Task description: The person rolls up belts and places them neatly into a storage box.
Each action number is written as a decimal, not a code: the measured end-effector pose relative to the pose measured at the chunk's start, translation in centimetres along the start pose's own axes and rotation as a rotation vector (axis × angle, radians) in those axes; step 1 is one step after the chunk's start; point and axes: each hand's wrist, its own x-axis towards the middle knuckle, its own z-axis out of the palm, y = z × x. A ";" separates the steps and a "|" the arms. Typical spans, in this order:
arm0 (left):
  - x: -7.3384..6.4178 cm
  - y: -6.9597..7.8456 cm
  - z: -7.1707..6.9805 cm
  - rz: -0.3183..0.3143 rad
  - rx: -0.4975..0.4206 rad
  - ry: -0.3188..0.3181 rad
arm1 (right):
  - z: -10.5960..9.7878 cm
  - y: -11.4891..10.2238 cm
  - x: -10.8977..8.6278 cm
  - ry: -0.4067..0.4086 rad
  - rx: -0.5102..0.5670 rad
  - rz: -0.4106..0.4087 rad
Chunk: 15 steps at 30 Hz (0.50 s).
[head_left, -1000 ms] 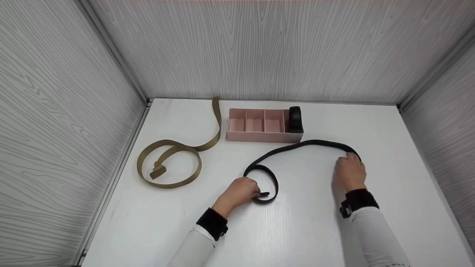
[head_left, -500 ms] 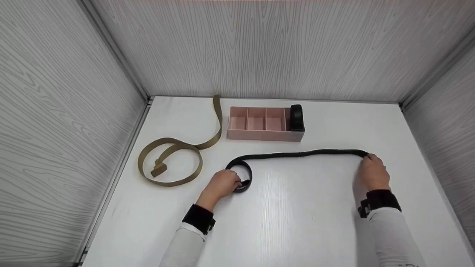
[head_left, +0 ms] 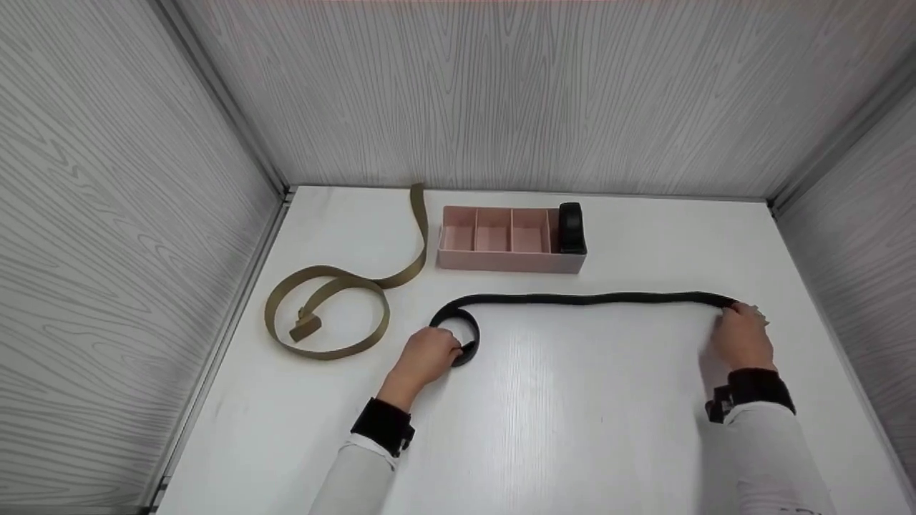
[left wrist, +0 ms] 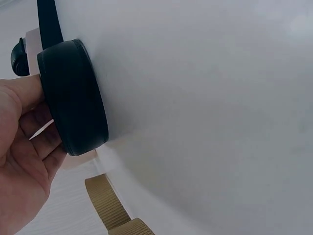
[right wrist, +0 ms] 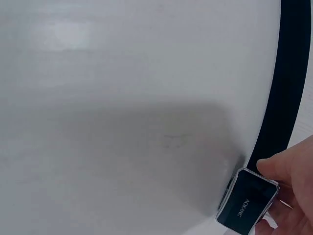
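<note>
The black belt [head_left: 587, 298] lies stretched across the white tabletop [head_left: 572, 429]: the left hand [head_left: 426, 355] has its grip around the rolled end, the right hand [head_left: 743, 336] pinches the buckle [right wrist: 246, 204] far right, keeping it straight

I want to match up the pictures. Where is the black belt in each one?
Head: the black belt stretches across the middle of the white table, rolled at its left end, buckle end at the right.
Left wrist: upper left, the rolled part stands on edge by the left hand.
Right wrist: the right edge, strap above buckle, by the right hand.
Shared landmark: the white table.
</note>
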 end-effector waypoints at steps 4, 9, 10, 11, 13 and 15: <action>0.0 0.6 0.4 0.003 0.019 0.016 | 0.6 -1.0 0.3 0.002 0.001 -0.033; 0.2 1.8 1.1 0.036 0.065 0.045 | 1.6 -3.7 0.9 -0.004 -0.019 -0.058; 0.3 2.1 1.3 0.043 0.076 0.052 | 1.9 -4.4 1.0 0.012 -0.020 -0.074; 0.4 2.4 1.5 0.050 0.084 0.060 | 2.2 -5.1 1.0 0.028 -0.024 -0.097; 0.6 3.0 1.9 0.053 0.093 0.071 | 3.0 -6.7 1.1 0.078 -0.011 -0.162; 0.8 3.5 2.2 0.052 0.102 0.075 | 3.7 -8.7 1.0 0.129 0.008 -0.249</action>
